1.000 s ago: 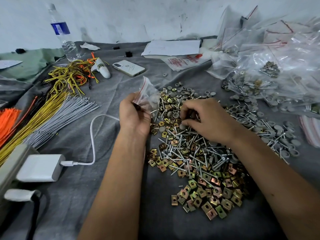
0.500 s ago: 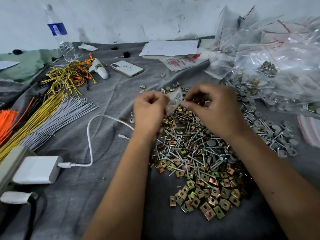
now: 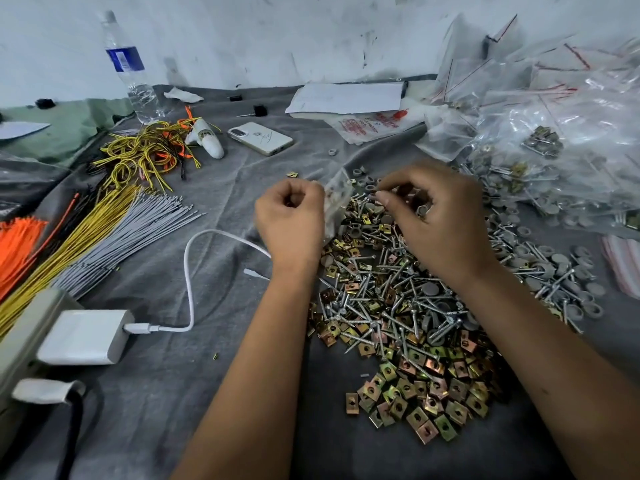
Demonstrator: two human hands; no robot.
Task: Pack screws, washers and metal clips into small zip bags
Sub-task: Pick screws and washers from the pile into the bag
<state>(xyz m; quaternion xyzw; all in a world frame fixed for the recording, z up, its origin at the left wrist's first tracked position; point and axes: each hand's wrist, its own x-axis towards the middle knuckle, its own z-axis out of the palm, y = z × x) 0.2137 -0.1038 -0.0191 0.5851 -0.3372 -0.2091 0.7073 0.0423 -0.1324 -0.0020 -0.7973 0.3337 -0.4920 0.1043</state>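
Left hand (image 3: 289, 220) has its grip curled tight on the edge of a small zip bag (image 3: 335, 202), holding it just above the centre of the frame, and the clear plastic hangs between the two hands. Right hand (image 3: 438, 216) sits just right of the bag with fingers bent and pinched together near the bag's mouth; a grey washer (image 3: 423, 211) shows tucked under those curled fingers, though whether more parts ride along with it is too hidden to call. Below both hands, spread over the grey cloth on the counter (image 3: 214, 393), lies the big mixed heap: silver screws (image 3: 388, 306) tangled across the middle, and gold-toned metal clips (image 3: 415, 393) fanning out toward the lower right. More grey washers (image 3: 554, 271) and screws trail off at the right, running up to a mound of filled clear bags (image 3: 571, 116) in the upper right corner. Over on the left, bundles of yellow and grey wires (image 3: 104, 237) lie side by side, with orange ones (image 3: 17, 244) at the far left edge. A white charger (image 3: 86, 336) with its cable sits at lower left. Up top, a phone (image 3: 260, 138) lies face down, and a water bottle (image 3: 130, 67) stands against the wall.
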